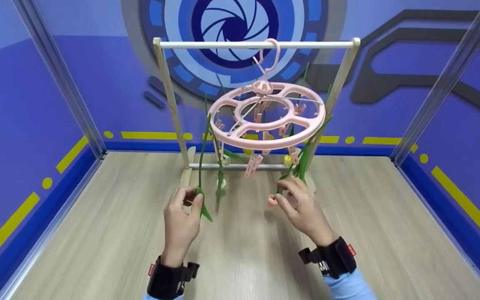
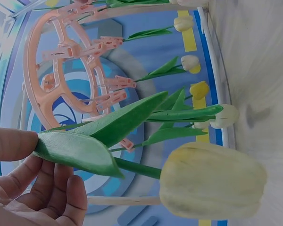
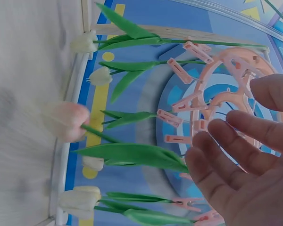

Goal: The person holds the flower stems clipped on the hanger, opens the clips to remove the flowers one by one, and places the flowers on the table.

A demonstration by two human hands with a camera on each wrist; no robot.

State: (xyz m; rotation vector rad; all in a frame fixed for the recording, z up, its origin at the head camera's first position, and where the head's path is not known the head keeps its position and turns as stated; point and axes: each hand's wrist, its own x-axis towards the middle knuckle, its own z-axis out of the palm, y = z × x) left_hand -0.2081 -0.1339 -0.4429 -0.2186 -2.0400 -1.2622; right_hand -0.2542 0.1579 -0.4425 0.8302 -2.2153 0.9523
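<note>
The left hand (image 1: 183, 223) pinches a white tulip (image 2: 212, 181). The right hand (image 1: 304, 212), loose-fingered and empty, is beside a pink tulip (image 3: 68, 121). A hanger (image 1: 265, 145) hangs beyond both hands.

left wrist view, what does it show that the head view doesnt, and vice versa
Only the left wrist view shows the pale bloom of the tulip in the left hand. Only the head view shows the black wrist straps and blue sleeves. Both show the left hand, the pink clip hanger and a yellow bloom.
</note>
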